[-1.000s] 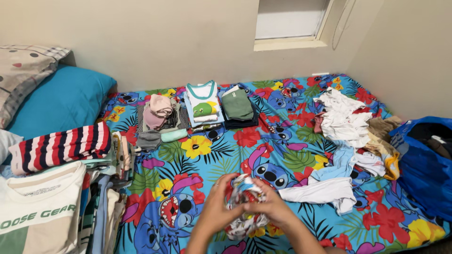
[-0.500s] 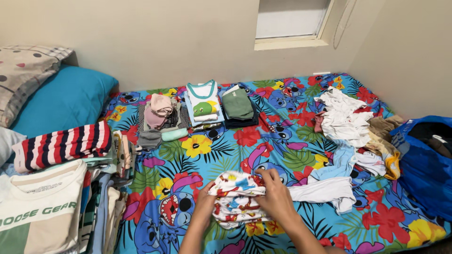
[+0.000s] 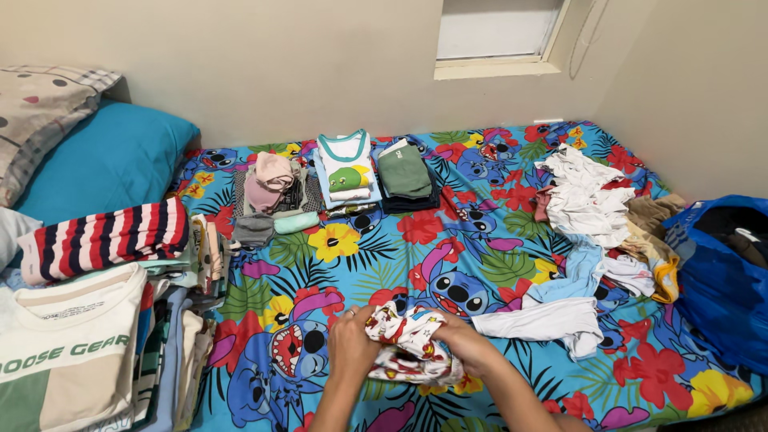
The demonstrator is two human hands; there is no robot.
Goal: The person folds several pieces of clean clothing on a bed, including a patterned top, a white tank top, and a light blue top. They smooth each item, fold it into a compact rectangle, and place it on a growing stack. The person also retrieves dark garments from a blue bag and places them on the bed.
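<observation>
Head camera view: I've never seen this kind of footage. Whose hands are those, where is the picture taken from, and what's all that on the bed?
There is no machine here. The camera sits on a person's head and looks down, so the two bare hands at the bottom edge are that person's own. The left hand and right hand both grip a small white patterned garment, bunched between them on a bright cartoon-print bedsheet. Near the wall lie folded clothes piles. To the right is a loose heap of unfolded clothes and a blue bag. On the left are a striped folded garment, more stacked shirts and a blue pillow.
</observation>
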